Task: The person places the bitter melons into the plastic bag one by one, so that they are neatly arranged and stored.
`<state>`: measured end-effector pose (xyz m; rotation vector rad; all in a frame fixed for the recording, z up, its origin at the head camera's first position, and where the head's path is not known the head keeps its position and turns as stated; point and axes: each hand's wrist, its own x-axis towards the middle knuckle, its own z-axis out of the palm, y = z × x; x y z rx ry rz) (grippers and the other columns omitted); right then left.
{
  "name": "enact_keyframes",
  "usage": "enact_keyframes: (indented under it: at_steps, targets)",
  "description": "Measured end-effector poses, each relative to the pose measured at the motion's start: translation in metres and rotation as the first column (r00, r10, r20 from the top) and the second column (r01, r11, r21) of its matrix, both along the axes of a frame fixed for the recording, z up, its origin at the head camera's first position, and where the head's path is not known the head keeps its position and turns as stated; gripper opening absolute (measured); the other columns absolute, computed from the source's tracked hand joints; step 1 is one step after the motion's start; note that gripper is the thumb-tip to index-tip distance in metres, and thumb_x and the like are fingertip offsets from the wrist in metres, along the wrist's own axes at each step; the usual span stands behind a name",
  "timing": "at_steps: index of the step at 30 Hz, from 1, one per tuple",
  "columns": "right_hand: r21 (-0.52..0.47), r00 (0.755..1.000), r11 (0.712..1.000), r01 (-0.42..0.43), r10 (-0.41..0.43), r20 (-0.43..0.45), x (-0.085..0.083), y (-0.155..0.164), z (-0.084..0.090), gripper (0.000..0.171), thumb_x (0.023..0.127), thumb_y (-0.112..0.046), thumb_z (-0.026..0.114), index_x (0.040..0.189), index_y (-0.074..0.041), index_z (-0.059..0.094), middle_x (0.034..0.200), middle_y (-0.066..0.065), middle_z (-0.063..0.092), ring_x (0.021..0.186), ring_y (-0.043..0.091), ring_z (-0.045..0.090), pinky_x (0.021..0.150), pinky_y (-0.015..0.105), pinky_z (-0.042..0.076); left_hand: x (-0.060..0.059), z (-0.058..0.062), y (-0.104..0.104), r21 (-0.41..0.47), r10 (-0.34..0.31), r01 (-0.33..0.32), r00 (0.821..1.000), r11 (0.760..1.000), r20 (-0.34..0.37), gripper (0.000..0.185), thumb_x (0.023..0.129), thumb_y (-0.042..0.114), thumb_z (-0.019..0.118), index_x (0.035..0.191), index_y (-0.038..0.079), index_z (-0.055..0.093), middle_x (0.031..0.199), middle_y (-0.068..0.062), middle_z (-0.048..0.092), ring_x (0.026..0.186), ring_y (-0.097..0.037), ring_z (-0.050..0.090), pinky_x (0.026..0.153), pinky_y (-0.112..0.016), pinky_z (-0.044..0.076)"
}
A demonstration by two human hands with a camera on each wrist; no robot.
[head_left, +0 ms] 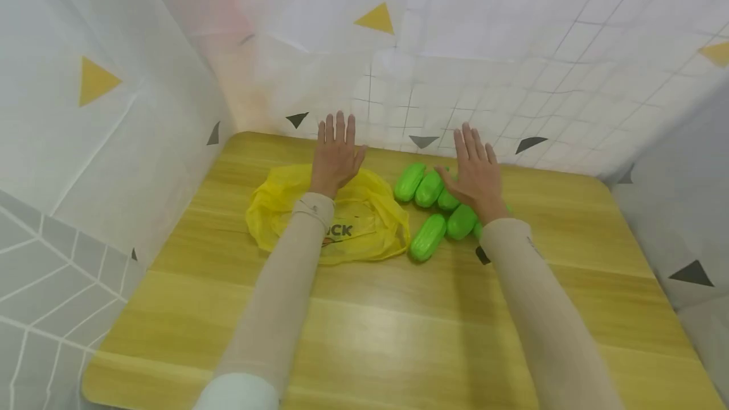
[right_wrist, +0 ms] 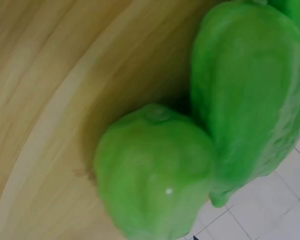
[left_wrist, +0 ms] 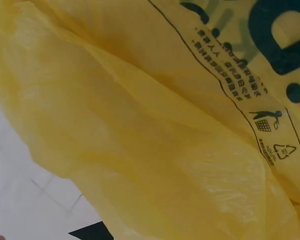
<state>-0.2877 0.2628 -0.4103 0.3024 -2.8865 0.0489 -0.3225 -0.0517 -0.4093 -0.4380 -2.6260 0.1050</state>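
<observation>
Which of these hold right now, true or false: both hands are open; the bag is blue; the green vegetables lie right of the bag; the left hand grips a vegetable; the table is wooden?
1. Both the left hand and the right hand are open, fingers straight. True.
2. The bag is blue. False: it is yellow.
3. The green vegetables lie right of the bag. True.
4. The left hand grips a vegetable. False: it is over the bag, holding nothing.
5. The table is wooden. True.
</observation>
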Motion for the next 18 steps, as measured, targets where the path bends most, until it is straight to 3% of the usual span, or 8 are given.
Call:
enact_keyframes:
  at_steps: [4, 8, 13, 18]
  targets:
    - [0.032, 1.000, 0.999, -0.015, 0.014, 0.009, 0.002, 0.007, -0.001, 0.088, 0.098, -0.064, 0.033, 0.158, -0.013, -0.007, 0.164, 0.002, -0.015, 0.153, 0.024, -0.007, 0.123, 0.053, 0.008, 0.000, 0.003, -0.001, 0.059, -0.004, 0.002, 1.000, 0.998, 0.029, 0.070, 0.105, 0.049, 0.025, 0.154, -0.002, 0.020, 0.156, -0.025, 0.029, 0.144, -0.040, 0.029, 0.122, -0.049, 0.021]
    - [0.052, 0.998, 0.997, -0.054, 0.053, 0.026, 0.008, 0.016, -0.001, 0.088, 0.098, -0.063, 0.034, 0.158, -0.011, -0.004, 0.165, 0.005, -0.012, 0.153, 0.025, -0.007, 0.123, 0.053, 0.008, -0.002, 0.006, -0.002, 0.176, 0.008, -0.017, 0.999, 0.984, 0.051, 0.070, 0.105, 0.048, 0.023, 0.154, -0.002, 0.021, 0.155, -0.023, 0.032, 0.142, -0.038, 0.033, 0.122, -0.046, 0.022]
    - [0.074, 0.994, 0.993, -0.096, 0.091, 0.057, 0.020, 0.033, -0.004, 0.089, 0.097, -0.064, 0.034, 0.158, -0.011, -0.004, 0.165, 0.004, -0.012, 0.153, 0.024, -0.007, 0.124, 0.052, 0.006, -0.002, 0.012, -0.009, 0.363, 0.001, -0.027, 0.997, 0.931, 0.073, 0.066, 0.106, 0.045, 0.025, 0.151, -0.003, 0.028, 0.151, -0.022, 0.038, 0.139, -0.037, 0.037, 0.121, -0.045, 0.024]
    - [0.076, 0.991, 0.990, -0.122, 0.117, 0.065, 0.034, 0.051, -0.008, 0.090, 0.097, -0.064, 0.037, 0.158, -0.010, -0.001, 0.166, 0.005, -0.009, 0.153, 0.026, -0.005, 0.124, 0.052, 0.007, 0.001, 0.020, -0.023, 0.466, -0.015, -0.027, 0.996, 0.885, 0.088, 0.064, 0.106, 0.043, 0.026, 0.150, -0.004, 0.030, 0.149, -0.023, 0.041, 0.138, -0.036, 0.038, 0.120, -0.046, 0.027]
